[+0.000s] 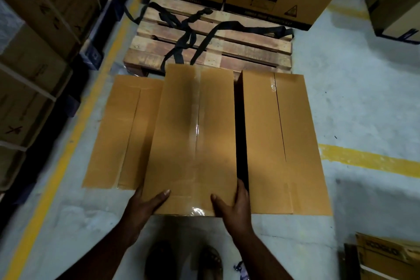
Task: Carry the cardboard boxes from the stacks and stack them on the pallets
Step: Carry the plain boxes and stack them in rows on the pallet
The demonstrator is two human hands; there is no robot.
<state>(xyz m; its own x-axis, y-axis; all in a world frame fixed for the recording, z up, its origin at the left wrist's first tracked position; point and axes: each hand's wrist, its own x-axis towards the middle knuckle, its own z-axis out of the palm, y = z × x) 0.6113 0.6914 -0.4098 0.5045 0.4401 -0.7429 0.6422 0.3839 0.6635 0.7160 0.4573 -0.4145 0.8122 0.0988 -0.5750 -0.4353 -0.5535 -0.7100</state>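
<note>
Down low on the left, a flat brown box (123,132) lies by the yellow floor line (68,143). Next to it, the left hand (145,206) and the right hand (234,207) hold the near end of the middle box (195,138), fingers wrapped around its corners, thumbs on top. Another box (284,143) sits just to the right. Behind them all is the wooden pallet (227,48) with black straps (188,34) lying across it.
</note>
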